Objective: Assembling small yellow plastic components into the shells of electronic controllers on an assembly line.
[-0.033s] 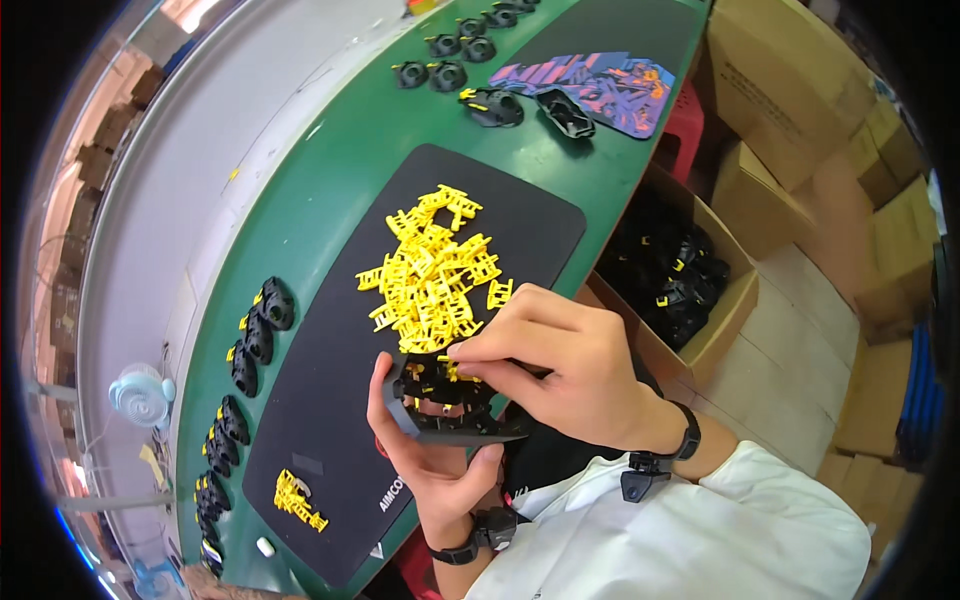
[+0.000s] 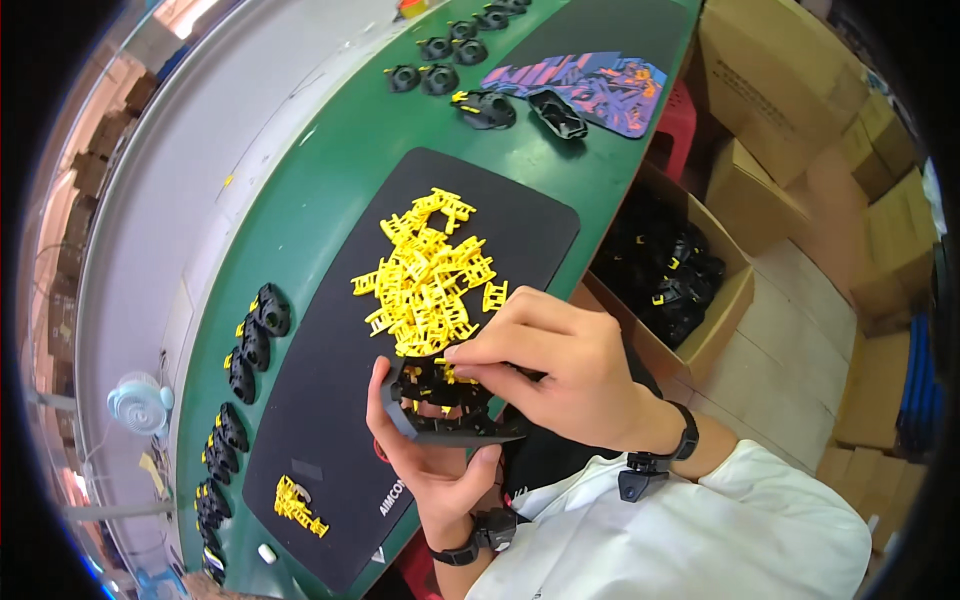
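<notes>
My left hand [image 2: 440,487] is wrapped around a black, hollow plastic shell [image 2: 455,428], its open inside facing up and several yellow bits showing within. Thumb and index finger of my right hand [image 2: 565,365] are pinched over the shell's upper edge, on a small yellow plastic piece [image 2: 449,371] partly hidden by the fingertips. Just beyond lies a heap of yellow ladder-shaped plastic pieces [image 2: 425,285] on a black desk mat [image 2: 330,400]. One loose yellow piece [image 2: 495,296] rests close to my right knuckles.
A smaller yellow cluster [image 2: 298,506] sits on the mat's near left. Rows of black shells with yellow tabs [image 2: 255,345] line the green table [image 2: 330,200]. At right, a cardboard box [image 2: 735,300] holds more black parts. A colourful mat [image 2: 620,95] lies at the far end.
The view has shifted very slightly, so the table and piles appear a little further left. Both hands keep the same grip on the shell and the yellow piece.
</notes>
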